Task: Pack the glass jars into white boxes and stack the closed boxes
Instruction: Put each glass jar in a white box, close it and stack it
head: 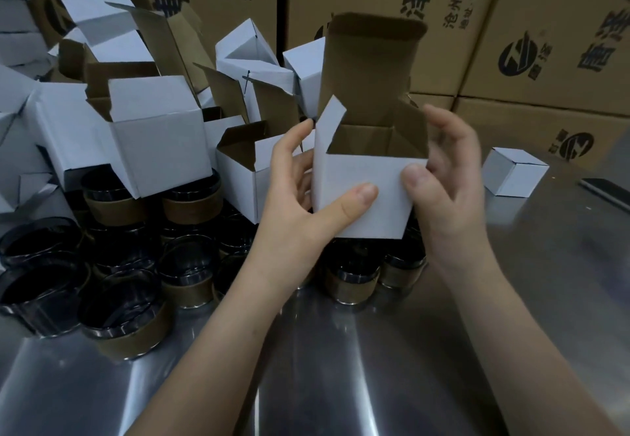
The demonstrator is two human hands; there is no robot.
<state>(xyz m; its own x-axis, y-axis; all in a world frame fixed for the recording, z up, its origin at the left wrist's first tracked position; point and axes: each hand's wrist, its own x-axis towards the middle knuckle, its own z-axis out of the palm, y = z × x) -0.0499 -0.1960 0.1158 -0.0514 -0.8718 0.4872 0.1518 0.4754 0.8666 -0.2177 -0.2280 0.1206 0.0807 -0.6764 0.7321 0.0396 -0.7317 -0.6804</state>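
Hands at centre frame, both on one white box (361, 196). Left hand (300, 203) pinching the box's left side: thumb flat on the white front face, fingers behind the side wall, forefinger stretched up beside the small side flap. Right hand (443, 193) gripping the right side: thumb pressed on the upper right corner of the front face, other fingers curled round the far wall, slightly blurred. Box upright in the air, clear of the table, top open, brown inside showing, tall lid flap (371, 67) standing straight up at the back. Directly below and out to the lower left, glass jars (185, 285) crowded together on the table, dark inside, each wrapped in a brown band, with silvery rims; two of them just under the held box. Behind the jars, across the left and upper left of the frame, a loose heap of open boxes (160, 142), white outside and brown inside, flaps up at all angles, some resting on the jars. At the right, well apart from the hands, one closed box (511, 173) alone on the table, and a dark flat thing (606, 193) near it, cut off by the right edge. Shiny metal table (341, 367) across the whole lower part, forearms above it. Along the top, large brown cartons (552, 43) stacked like a wall, printed with black characters and a round logo.
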